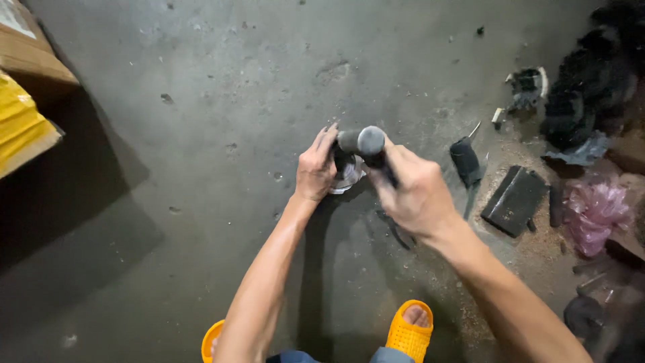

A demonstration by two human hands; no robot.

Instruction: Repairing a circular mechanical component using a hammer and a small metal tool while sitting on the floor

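My right hand [413,191] grips the dark handle of a hammer, whose grey steel head [361,142] sits above a small metal part [348,173] on the concrete floor. My left hand [316,168] holds that shiny round part steady from the left side, fingers wrapped around it. The hammer head is level with my left fingertips. The part is mostly hidden by both hands.
A black-handled tool [466,163], a flat black block [514,199], a pink plastic bag [595,214] and black scraps [584,101] lie at the right. A cardboard box [27,47] and a yellow package [20,128] stand at the left. My orange sandals [408,331] are below.
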